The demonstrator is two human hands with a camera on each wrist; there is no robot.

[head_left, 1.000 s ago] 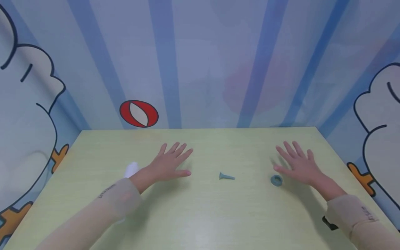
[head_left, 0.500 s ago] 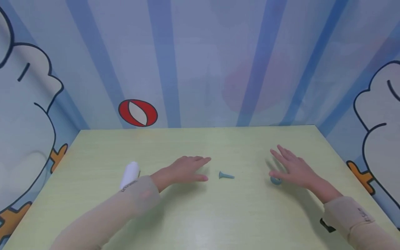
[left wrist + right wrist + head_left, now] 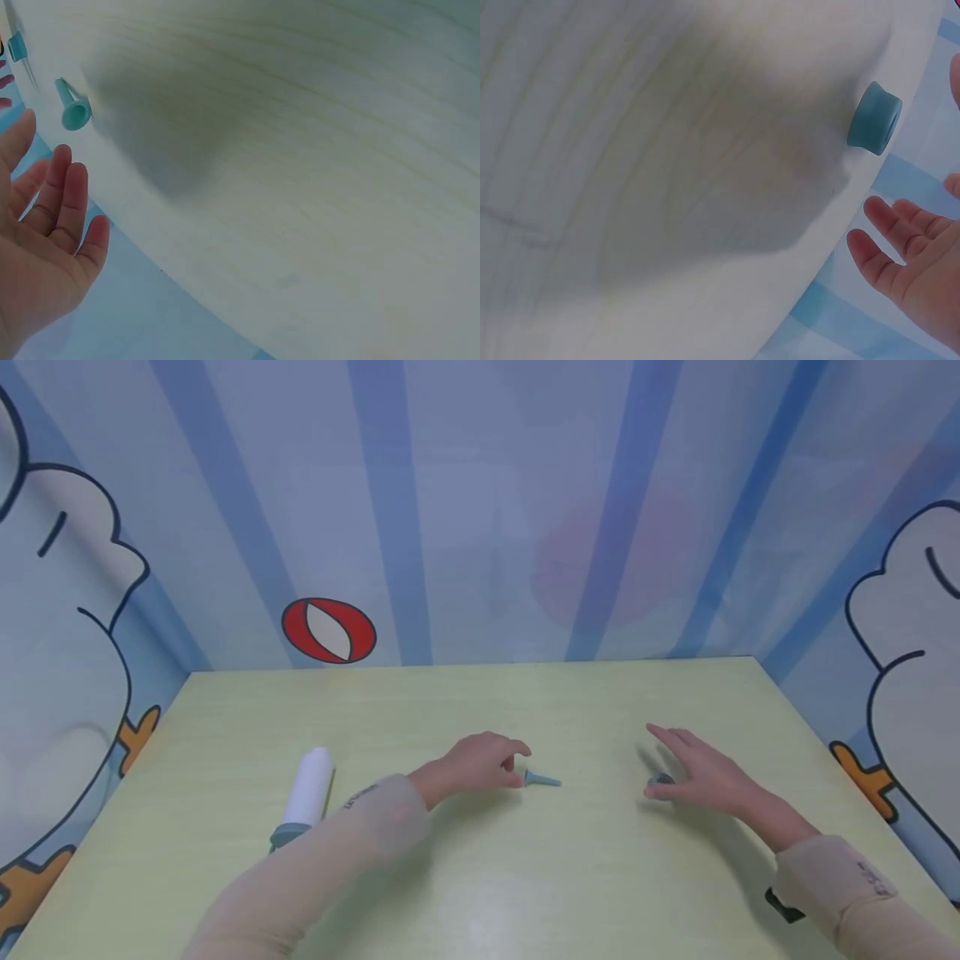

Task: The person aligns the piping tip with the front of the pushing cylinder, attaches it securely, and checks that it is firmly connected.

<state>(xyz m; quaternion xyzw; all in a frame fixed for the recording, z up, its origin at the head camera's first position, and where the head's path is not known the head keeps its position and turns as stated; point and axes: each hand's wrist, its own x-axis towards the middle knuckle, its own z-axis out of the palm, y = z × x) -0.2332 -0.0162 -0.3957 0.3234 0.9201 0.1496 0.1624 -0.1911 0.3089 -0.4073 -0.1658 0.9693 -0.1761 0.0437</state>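
Observation:
A small teal cone-shaped nozzle [image 3: 542, 778] with a flared, hollow end [image 3: 76, 115] lies on the table. My left hand [image 3: 480, 762] hovers at its wide end, thumb and fingers parted and slightly bent. In the left wrist view, a gap shows between those fingers [image 3: 75, 195] and the nozzle. Farther right, a short teal ring-shaped collar [image 3: 875, 118] rests on the table. My right hand [image 3: 708, 774] hangs beside it with fingers spread; the thumb partly covers the collar [image 3: 660, 779] in the head view. Neither hand holds anything.
A white tube [image 3: 309, 781] with a teal end [image 3: 288, 835] lies at the left, partly hidden by my left sleeve [image 3: 322, 868]. The pale wooden table [image 3: 525, 877] meets a blue striped backdrop [image 3: 480, 527] at the far edge and both sides.
My left hand has moved right to the nozzle, its fingers bending, and its sleeve has uncovered more of the white tube. My right hand has shifted slightly left over the collar, fingers turning inward.

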